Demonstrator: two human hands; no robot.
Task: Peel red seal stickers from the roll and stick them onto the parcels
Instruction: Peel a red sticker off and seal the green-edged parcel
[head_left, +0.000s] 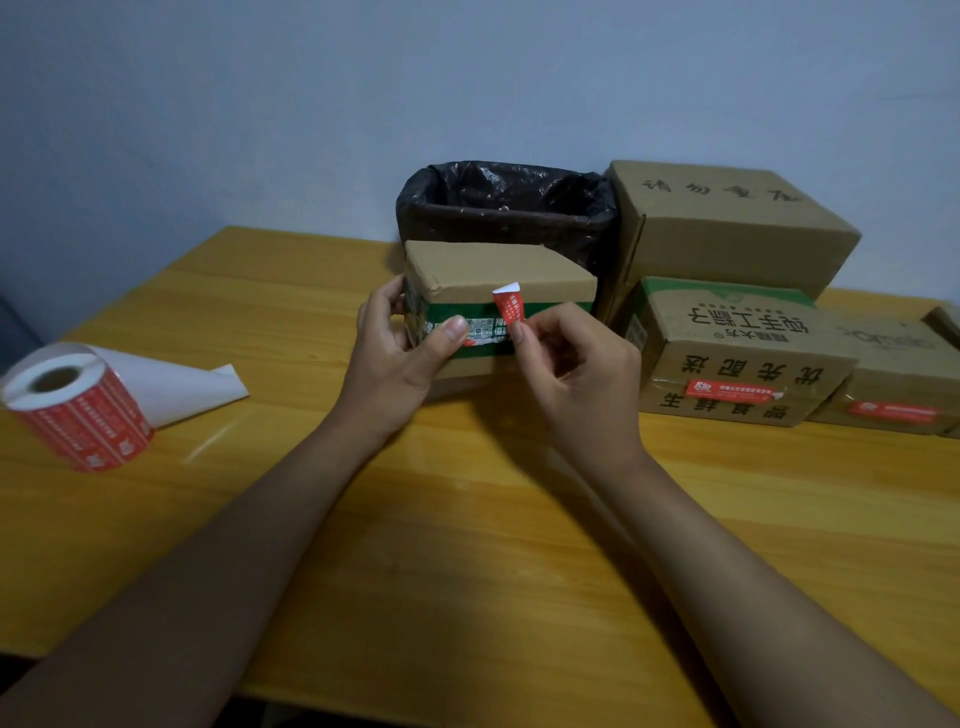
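Observation:
A cardboard parcel with a green printed band stands in the middle of the wooden table. My left hand grips its left end, thumb pressed on the front face. My right hand pinches a red seal sticker between thumb and forefinger; the sticker stands upright against the parcel's front, its white top corner curled over. The roll of red stickers lies at the table's left, a tail of white backing paper trailing from it.
A bin lined with a black bag stands behind the parcel. At the right are stacked cardboard parcels; two lower ones carry red stickers on their fronts. A blue-grey wall rises behind.

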